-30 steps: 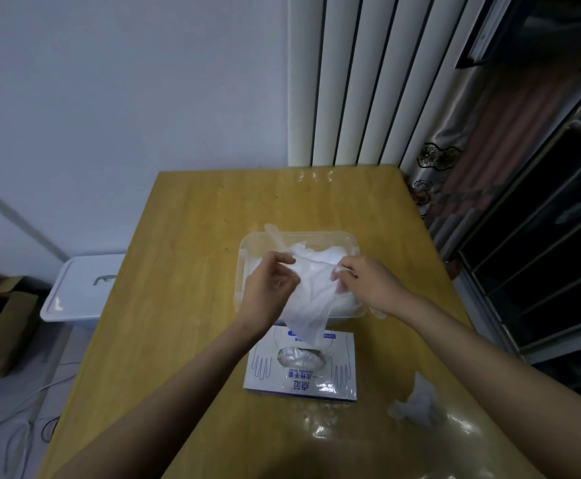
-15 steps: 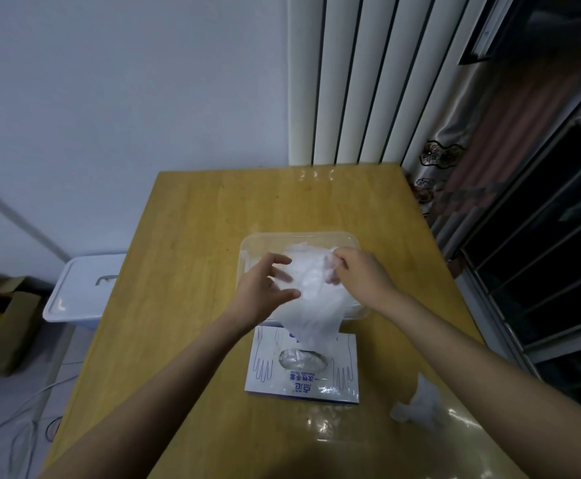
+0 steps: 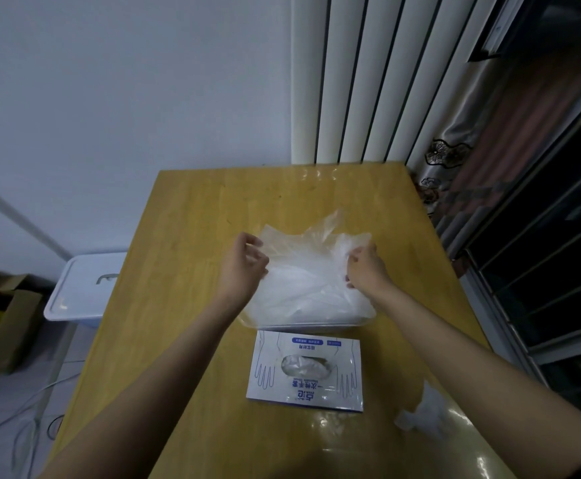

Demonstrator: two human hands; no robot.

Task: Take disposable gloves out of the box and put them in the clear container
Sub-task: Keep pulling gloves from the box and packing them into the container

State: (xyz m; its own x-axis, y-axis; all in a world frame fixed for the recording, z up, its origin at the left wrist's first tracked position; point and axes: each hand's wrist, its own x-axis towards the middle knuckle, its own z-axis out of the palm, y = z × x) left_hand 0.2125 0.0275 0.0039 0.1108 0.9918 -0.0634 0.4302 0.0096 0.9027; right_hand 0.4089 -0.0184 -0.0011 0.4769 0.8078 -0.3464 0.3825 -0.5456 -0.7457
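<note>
The fingers [image 3: 252, 244] of the left hand [image 3: 244, 271] are curled in and pinch the left edge of a thin, see-through glove [image 3: 303, 257]. The fingertips [image 3: 356, 259] of the right hand [image 3: 367, 273] pinch its right edge, so the film is drawn out wide between the two hands, its far corner standing up crinkled. It hangs over the clear container [image 3: 311, 327], which sits mid-way along the wooden table [image 3: 185, 229] and already holds a pale heap of gloves [image 3: 316, 302] up to about its rim; whether the held glove touches that heap I cannot tell. Just nearer the person, close against the container's near wall, lies the flat box [image 3: 316, 399], with more film showing in its oval opening [image 3: 304, 364]. The step in hand looks like laying this glove onto the heap. The risk lies in how light the film is: released from a height it could drift, cling to a finger and come away with the hand, or drape over the rim onto the table. With the heap so full, pressing down at one side may push other gloves out at the other — a crumpled scrap of film [image 3: 424, 411] already lies loose on the table near the right forearm.
</note>
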